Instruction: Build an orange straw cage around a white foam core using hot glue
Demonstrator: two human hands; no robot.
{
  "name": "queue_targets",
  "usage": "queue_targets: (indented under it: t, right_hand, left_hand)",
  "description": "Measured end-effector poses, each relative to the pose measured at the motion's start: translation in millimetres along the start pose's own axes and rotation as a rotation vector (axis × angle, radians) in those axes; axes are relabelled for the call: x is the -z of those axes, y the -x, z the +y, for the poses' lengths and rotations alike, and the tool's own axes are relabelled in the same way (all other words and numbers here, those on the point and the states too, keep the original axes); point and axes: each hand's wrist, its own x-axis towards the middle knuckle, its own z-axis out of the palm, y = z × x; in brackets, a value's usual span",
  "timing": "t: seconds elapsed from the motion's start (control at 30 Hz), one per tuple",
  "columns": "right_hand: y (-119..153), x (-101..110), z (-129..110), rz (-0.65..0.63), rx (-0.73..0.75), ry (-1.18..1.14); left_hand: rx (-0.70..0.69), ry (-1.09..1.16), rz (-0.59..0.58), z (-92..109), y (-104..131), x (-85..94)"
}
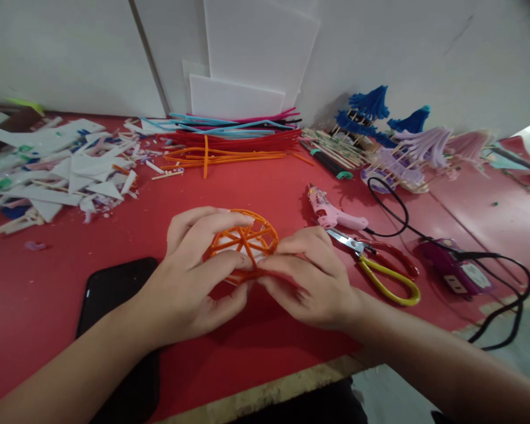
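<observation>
Near the table's front edge, a round orange frame (pixel 242 240) of thin rods with crossing spokes is held between both hands, with something white behind the spokes. My left hand (pixel 207 265) wraps round its left side, fingers over the top and thumb below. The fingertips of my right hand (pixel 307 274) are pinched together at the lower right rim, where a reddish strip (pixel 282 275) runs into them. What lies inside that pinch is partly hidden.
A black phone (pixel 119 288) lies left. Right are a pink glue gun (pixel 338 218), scissors (pixel 380 265), a purple power block (pixel 457 268) and its black cable. Behind are coloured rods (pixel 238 138), white scraps (pixel 83 171), a green-black tool (pixel 331 164) and small fringed umbrellas (pixel 424 147).
</observation>
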Motion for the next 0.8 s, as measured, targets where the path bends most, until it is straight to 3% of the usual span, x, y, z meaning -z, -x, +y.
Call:
queue_targets:
  t: [0.4,0.8]
  right_hand:
    - [-0.8,-0.5,-0.8,-0.078,-0.047,0.006]
    - [0.6,-0.3,-1.0,-0.061,-0.081,0.073]
  left_hand:
    - [0.000,0.001,0.007,0.3,-1.6,-0.4]
    - [0.013,-0.016,0.010,-0.1,-0.9,-0.6]
